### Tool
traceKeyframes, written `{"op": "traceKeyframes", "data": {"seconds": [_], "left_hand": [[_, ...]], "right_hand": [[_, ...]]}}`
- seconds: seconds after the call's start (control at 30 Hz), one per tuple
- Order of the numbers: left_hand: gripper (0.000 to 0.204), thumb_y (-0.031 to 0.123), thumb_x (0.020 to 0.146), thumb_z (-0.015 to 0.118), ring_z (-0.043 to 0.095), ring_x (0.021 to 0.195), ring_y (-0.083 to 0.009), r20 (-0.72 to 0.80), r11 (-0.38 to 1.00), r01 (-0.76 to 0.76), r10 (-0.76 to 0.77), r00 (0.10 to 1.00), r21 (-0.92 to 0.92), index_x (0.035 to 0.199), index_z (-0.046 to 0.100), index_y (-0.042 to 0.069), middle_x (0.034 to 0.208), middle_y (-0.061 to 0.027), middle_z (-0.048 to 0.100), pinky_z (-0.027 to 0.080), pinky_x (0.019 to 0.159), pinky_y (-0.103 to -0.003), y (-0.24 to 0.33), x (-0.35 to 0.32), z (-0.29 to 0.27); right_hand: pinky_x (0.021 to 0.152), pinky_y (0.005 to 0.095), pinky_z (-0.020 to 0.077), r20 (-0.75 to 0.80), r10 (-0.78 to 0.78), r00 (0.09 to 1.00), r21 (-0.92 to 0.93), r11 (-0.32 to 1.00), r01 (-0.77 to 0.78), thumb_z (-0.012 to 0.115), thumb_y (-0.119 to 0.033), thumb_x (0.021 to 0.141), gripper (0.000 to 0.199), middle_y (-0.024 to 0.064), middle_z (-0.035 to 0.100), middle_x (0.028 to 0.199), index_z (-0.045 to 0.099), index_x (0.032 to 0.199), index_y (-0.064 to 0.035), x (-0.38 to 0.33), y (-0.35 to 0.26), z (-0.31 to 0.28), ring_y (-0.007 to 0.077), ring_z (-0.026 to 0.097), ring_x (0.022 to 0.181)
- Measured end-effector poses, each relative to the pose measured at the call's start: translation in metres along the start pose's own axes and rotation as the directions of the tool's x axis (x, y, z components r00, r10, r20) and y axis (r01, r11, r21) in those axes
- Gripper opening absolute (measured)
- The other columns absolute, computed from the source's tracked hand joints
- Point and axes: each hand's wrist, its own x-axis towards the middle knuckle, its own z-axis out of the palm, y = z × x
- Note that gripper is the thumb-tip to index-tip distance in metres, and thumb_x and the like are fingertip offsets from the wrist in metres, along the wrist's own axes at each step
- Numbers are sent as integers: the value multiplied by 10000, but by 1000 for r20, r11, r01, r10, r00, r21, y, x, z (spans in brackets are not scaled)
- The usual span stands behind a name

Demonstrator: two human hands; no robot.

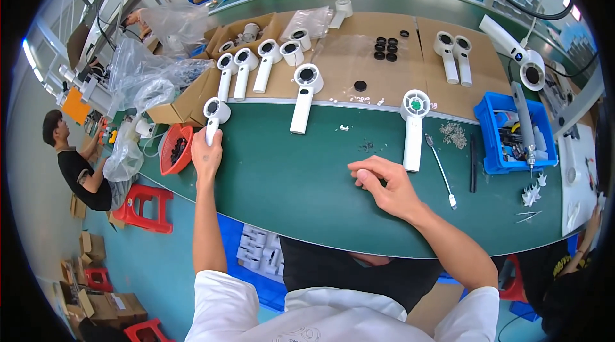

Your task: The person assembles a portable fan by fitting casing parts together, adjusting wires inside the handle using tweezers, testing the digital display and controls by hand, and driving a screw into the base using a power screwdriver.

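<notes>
My left hand [206, 155] grips the handle of a white handheld fan [216, 110] with a round dark-centred head, at the table's left. My right hand [384, 185] hovers over the green tabletop, fingers loosely bent and slightly apart, with nothing visible in them. Just beyond it lies a white fan [415, 130] with a bare vaned head and a green centre. Another white fan [304, 98] lies between my hands, farther back. Small dark bits [368, 146] and a small white part [344, 127] lie on the table.
A red basket [168, 161] of black parts stands left. Several finished-looking fans [245, 66] and black discs [385, 48] lie on cardboard. Right are screws [453, 134], a thin white-ended tool [443, 172], a black stick [473, 164] and a blue bin [506, 164]. A person [80, 166] sits left.
</notes>
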Motion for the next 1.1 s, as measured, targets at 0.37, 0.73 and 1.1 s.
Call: {"op": "traceKeyframes", "data": {"seconds": [0.37,0.73,1.1], "left_hand": [[522,284,921,586,566,1038,-434,-42,960,-96,110,993,262,1300,490,-62,1084,-291,607,436,919,-473,-8,-9,9],[162,165,928,612,500,478,-174,-82,792,-341,349,934,-507,982,673,25,655,-90,601,438,493,-293,193,-66,26],[498,339,857,657,609,931,-395,100,971,-189,205,974,-144,1132,560,-65,971,-231,637,467,854,-445,195,-24,87]], "right_hand": [[506,205,357,-612,-61,789,-227,968,-102,588,-188,946,196,-18,547,658,580,840,-24,19,-27,-76,35,489,588],[644,424,479,-477,4,879,-645,677,-354,659,-284,874,326,170,650,736,606,840,37,17,0,-81,327,620,637],[653,424,504,-476,132,870,-671,585,-456,696,-354,850,488,186,647,831,541,1096,38,11,-2,-66,339,646,722]]}}
